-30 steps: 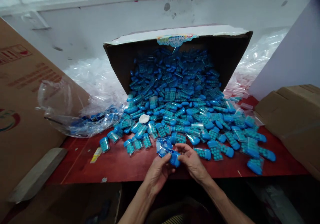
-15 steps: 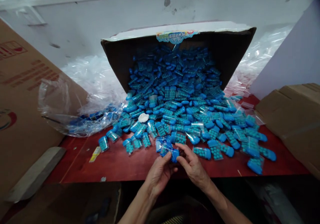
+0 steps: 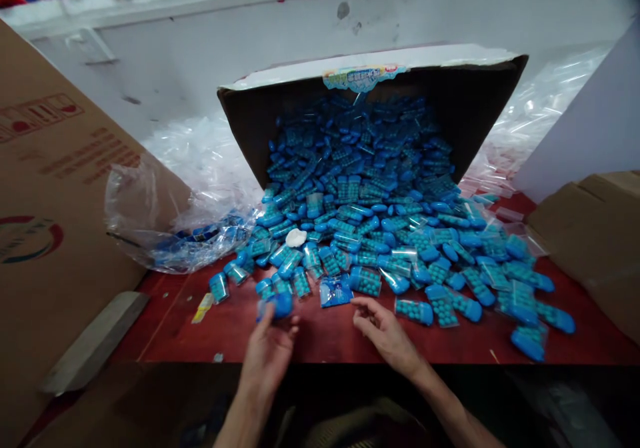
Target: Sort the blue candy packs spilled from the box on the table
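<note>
My left hand (image 3: 267,355) pinches a small blue piece (image 3: 276,306) between thumb and fingers, just over the red tabletop. Motion blurs that piece, so its exact kind does not show. To its right, my right hand (image 3: 385,333) hovers with fingers loosely curled and apart, nothing visible between them. Its fingertips are close to a shiny blue packet (image 3: 335,291) lying flat at the front of the pile. Behind both hands spread many small clear containers (image 3: 365,280) with blue ends and teal beads inside.
A cardboard box (image 3: 493,108) on its side spills the containers forward. At left stand a large carton (image 3: 55,188) and a clear plastic bag (image 3: 145,235) with blue packets. A white scrap (image 3: 296,237) lies on the pile. Another carton (image 3: 595,235) sits at right.
My hands have come apart. The left has moved left with the blue piece, while the right has let go and stays near the blue packet. The view has shifted slightly.
</note>
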The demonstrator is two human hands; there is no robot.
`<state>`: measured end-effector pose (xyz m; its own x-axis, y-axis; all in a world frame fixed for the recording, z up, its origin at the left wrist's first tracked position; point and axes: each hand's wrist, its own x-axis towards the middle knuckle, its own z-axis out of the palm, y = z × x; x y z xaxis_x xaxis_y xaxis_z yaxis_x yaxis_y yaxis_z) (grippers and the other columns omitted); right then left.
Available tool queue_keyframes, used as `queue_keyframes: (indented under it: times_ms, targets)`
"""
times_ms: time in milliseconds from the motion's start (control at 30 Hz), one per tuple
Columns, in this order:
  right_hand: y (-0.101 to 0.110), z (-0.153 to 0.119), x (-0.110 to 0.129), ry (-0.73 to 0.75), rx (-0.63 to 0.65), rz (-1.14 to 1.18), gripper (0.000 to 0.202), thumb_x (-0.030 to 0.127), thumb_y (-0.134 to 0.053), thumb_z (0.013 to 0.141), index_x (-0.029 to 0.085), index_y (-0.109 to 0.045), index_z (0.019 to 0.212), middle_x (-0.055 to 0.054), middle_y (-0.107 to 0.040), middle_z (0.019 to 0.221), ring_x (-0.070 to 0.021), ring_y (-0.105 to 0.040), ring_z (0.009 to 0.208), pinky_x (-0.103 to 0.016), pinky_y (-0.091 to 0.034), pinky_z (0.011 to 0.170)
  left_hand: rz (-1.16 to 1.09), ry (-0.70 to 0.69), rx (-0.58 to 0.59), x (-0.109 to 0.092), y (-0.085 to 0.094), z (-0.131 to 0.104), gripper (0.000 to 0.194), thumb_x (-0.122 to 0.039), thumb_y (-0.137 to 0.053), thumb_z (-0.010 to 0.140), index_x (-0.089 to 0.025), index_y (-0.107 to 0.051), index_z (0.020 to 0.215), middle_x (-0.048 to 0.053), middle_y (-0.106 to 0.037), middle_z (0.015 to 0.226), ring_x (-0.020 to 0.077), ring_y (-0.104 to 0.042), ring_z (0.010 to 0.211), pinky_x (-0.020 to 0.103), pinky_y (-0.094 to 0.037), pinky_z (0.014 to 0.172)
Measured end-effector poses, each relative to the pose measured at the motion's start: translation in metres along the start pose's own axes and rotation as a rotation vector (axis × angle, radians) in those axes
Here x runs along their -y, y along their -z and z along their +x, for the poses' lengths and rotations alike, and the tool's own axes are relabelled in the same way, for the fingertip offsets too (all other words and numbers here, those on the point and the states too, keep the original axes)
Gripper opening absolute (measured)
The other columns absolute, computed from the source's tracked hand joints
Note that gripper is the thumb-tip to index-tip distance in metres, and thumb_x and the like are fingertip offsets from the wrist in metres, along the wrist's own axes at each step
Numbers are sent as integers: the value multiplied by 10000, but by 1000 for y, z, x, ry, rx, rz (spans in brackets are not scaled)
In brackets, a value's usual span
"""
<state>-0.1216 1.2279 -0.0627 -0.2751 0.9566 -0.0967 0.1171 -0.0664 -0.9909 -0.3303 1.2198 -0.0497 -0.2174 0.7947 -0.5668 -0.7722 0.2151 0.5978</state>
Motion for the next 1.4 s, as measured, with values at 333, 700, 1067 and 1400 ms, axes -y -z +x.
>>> queue_keyframes:
  times_ms: [333, 700, 1067, 1400]
  targets:
    - [-32, 40, 0, 338, -55, -1135, 218, 103, -430, 801, 203, -544, 959, -67, -571, 922, -171, -547, 793, -248, -441, 587, 220, -352, -249, -41, 15, 20, 136, -250, -447, 774, -166, -543, 819, -21, -552, 530, 96, -520, 474, 189, -416, 462]
    - [-25, 50, 6, 362, -164, -1146, 163, 234, -443, 842, 230, -601, 802, -9, -578, 777, -122, -538, 682, -219, -324, 504, 561, -241, 59, 29, -41, 34, 269, -253, -691, 555, -144, -602, 784, -13, -582, 527, 108, -502, 458, 190, -320, 424]
    - [-11, 53, 23, 225, -252, -491, 386, 377, -540, 738, 172, -545, 1066, -73, -586, 975, -194, -527, 849, -309, -414, 738, 432, -27, 304, 35, -55, 34, 261, -310, -672, 592, -134, -621, 777, 1, -616, 649, 81, -523, 517, 178, -374, 442]
    - [-17, 48, 6, 26, -231, -262, 246, 335, -447, 788, 166, -516, 623, 50, -456, 537, -87, -421, 525, -201, -310, 508, 424, -52, 289, 62, -48, 31, 262, -327, -669, 601, -122, -643, 761, 4, -624, 619, 99, -535, 563, 210, -412, 558]
